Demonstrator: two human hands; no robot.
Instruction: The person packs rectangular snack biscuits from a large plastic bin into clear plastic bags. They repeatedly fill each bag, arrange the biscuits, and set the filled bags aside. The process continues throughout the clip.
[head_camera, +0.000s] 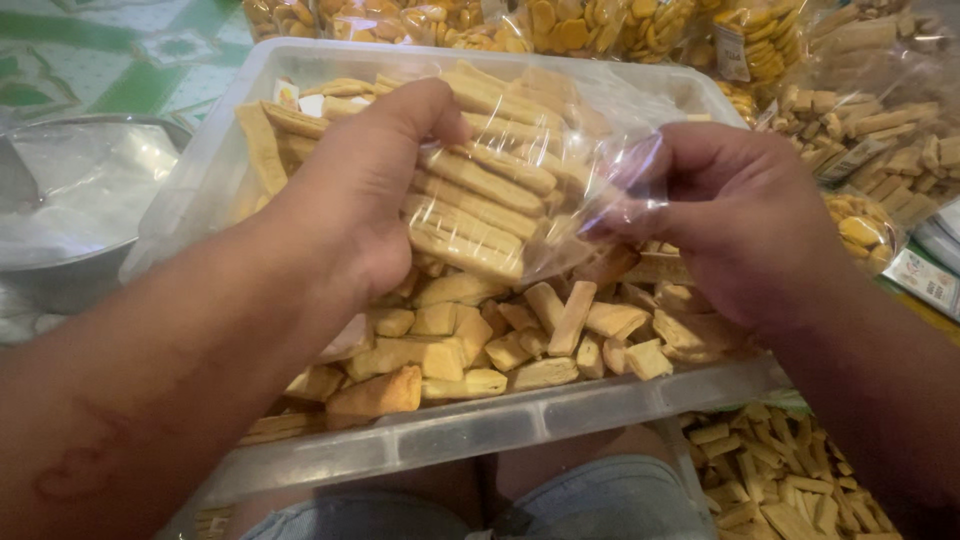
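Item one: a clear bag (500, 200) of pale biscuit sticks, which I held up between both hands over the tub (520, 420). My left hand (365, 195) was clenched on the bag's left side, thumb on top and fingers wrapped under the stack. My right hand (735, 215) pinched the bag's loose open end, where the film bunched and wrinkled. The sticks in the bag lay stacked flat and parallel, their long axis running from upper left to lower right, so the open end pointed toward my right hand while the filled bulk sat against my left palm. The left hand was thus the nearer to the load, the right the nearer to the opening. Item two: the tub, a clear plastic box resting across my lap, holding loose sticks (540, 340) heaped directly below the bag, lying at all angles. Item three: a metal basin (70, 260) to the left of the tub, lined with plastic film; I could not tell its contents. Item four: filled bags of round yellow biscuits (590, 25) beyond the tub's far rim. Item five: more bags of sticks (890, 130) to the right, just beside the tub. Item six: a further bag of sticks (780, 480) at lower right, below the tub's near corner. Item seven: a green patterned floor mat (120, 60) at upper left.
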